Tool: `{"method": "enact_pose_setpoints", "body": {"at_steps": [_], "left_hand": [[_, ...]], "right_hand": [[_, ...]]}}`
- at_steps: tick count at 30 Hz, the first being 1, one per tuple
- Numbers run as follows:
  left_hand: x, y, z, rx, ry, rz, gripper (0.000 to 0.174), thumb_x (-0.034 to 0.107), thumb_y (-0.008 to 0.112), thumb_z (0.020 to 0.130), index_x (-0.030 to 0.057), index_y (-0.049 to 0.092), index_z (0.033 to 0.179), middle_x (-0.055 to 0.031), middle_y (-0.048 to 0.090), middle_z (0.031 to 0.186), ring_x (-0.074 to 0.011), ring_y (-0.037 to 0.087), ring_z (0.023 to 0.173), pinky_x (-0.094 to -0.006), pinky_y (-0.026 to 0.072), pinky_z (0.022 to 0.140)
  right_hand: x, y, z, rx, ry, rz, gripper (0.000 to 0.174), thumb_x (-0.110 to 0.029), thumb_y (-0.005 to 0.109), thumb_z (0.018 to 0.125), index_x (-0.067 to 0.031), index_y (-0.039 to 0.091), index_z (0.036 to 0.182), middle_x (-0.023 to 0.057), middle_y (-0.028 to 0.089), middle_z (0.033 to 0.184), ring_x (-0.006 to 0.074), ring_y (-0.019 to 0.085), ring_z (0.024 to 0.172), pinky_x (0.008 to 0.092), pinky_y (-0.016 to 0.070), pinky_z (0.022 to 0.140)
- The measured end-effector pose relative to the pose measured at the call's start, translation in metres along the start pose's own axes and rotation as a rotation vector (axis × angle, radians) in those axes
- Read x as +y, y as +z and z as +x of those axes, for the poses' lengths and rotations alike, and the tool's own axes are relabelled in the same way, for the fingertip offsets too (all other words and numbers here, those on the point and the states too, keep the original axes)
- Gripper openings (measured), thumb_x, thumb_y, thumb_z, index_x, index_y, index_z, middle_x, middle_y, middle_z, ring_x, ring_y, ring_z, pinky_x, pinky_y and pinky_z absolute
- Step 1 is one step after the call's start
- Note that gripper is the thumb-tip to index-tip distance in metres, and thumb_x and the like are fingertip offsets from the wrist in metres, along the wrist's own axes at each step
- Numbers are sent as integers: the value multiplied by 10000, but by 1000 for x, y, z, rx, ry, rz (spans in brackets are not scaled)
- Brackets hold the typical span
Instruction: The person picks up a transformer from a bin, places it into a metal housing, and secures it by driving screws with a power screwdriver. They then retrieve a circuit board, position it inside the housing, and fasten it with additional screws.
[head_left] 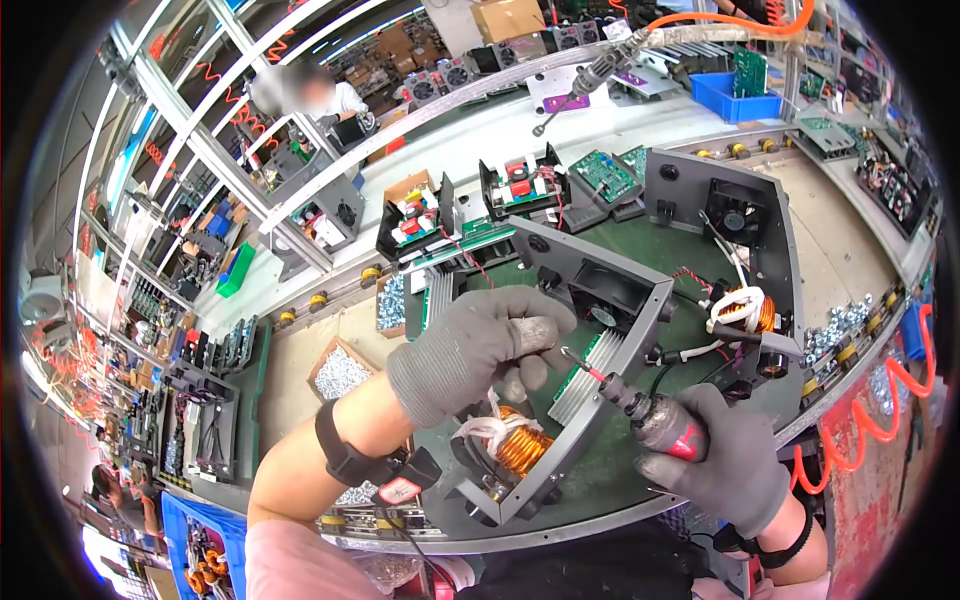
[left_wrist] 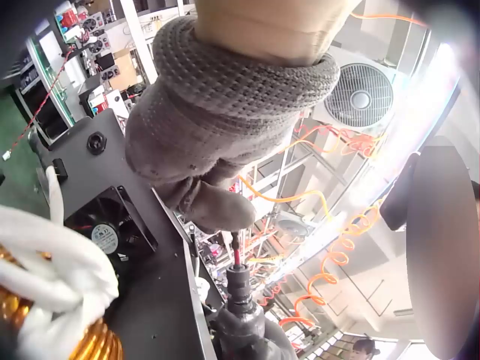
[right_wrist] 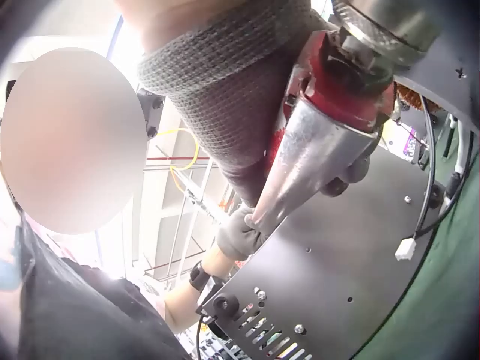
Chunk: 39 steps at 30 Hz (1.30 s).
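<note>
My right hand [head_left: 735, 460], in a grey knit glove, grips a pneumatic screwdriver [head_left: 672, 430] with a dark body. Its red and silver lever [right_wrist: 319, 142] shows large in the right wrist view. The driver bit [head_left: 585, 365] points up and left toward my gloved left hand [head_left: 480, 345]. That hand's fingers are curled, and in the left wrist view its fingertips [left_wrist: 225, 210] are right at the bit's tip. I cannot tell whether they hold a small part. Below both hands stands an open grey metal chassis [head_left: 590, 400] with a fan [head_left: 605, 295] and a copper coil [head_left: 522, 440].
A second chassis [head_left: 725, 200] stands at the right on the green work surface [head_left: 640, 490]. Behind are circuit boards [head_left: 605, 175]. Screws fill a box [head_left: 342, 375] at the left, and more screws [head_left: 838, 325] lie right. Another screwdriver [head_left: 605, 70] hangs overhead; an orange hose [head_left: 860, 430] coils at right.
</note>
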<state>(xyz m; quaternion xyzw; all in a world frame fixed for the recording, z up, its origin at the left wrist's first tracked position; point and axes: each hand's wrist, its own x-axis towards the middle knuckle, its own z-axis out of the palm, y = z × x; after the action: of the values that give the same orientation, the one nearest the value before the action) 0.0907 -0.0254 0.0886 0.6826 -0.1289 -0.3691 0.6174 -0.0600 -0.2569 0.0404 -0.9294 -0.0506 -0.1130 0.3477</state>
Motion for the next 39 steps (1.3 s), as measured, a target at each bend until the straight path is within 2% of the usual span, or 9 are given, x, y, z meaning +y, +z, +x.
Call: {"method": "enact_pose_setpoints", "body": {"at_steps": [15, 20, 22, 26, 31, 33, 35, 37, 39], "left_hand": [[13, 35, -12, 87, -29, 460, 188, 127, 529, 923, 2, 611, 1036, -42, 606, 667, -36, 490, 486, -201, 392, 447], [5, 3, 1, 78, -12, 294, 269, 136, 454, 947, -40, 597, 1091, -49, 610, 686, -40, 507, 500, -184, 389, 433], [-11, -11, 15, 98, -79, 267, 290, 108, 451, 944, -50, 598, 1137, -60, 624, 766, -62, 541, 560, -189, 419, 471], [-22, -22, 43, -112, -202, 433, 270, 115, 528, 911, -53, 641, 1089, -44, 621, 775, -82, 526, 585, -220, 446, 529], [-28, -2, 67, -286, -358, 1054, 281, 198, 596, 882, -17, 671, 1047, -62, 636, 724, -84, 563, 626, -243, 457, 555], [-70, -46, 77, -543, -30, 957, 302, 245, 626, 875, 1, 672, 1048, -90, 676, 784, -110, 602, 677, -286, 488, 611], [-70, -35, 75, -544, -250, 974, 297, 209, 640, 858, -1, 666, 1065, -109, 697, 817, -140, 628, 718, -302, 502, 680], [-117, -65, 85, -546, -272, 955, 289, 168, 645, 851, 43, 662, 1110, -109, 703, 895, -197, 660, 794, -310, 514, 737], [-143, -86, 91, -737, -16, 1033, 285, 153, 644, 846, 76, 661, 1120, -102, 695, 971, -239, 663, 879, -315, 522, 775]], "right_hand": [[-10, -13, -13, -10, -63, -259, 488, -351, 850, 602, -89, 579, 912, 112, 606, 684, 341, 615, 614, 417, 472, 545], [14, -21, -36, 7, -40, -35, 539, -365, 860, 589, -71, 607, 963, 126, 645, 759, 359, 644, 692, 404, 503, 599], [36, -28, -56, -164, 144, 141, 640, -413, 861, 596, -68, 585, 1059, 150, 657, 798, 375, 652, 733, 401, 514, 631], [54, -26, -79, -459, 378, 166, 770, -496, 849, 586, -78, 539, 1152, 170, 658, 794, 389, 655, 748, 426, 511, 666], [65, 0, -85, -607, 374, 82, 796, -521, 818, 605, -92, 501, 1194, 181, 658, 801, 392, 653, 753, 438, 508, 667], [65, 5, -80, -633, 364, 87, 756, -488, 811, 625, -99, 491, 1189, 181, 653, 788, 385, 654, 744, 437, 507, 658], [69, 14, -80, -592, 327, 103, 719, -465, 799, 643, -107, 487, 1183, 176, 647, 765, 382, 658, 751, 439, 508, 673], [69, 17, -76, -615, 321, 42, 698, -463, 788, 657, -111, 492, 1182, 178, 648, 759, 384, 659, 768, 445, 509, 697], [67, 16, -70, -642, 335, 48, 692, -464, 784, 663, -109, 492, 1180, 179, 647, 757, 384, 659, 774, 446, 507, 712]]}}
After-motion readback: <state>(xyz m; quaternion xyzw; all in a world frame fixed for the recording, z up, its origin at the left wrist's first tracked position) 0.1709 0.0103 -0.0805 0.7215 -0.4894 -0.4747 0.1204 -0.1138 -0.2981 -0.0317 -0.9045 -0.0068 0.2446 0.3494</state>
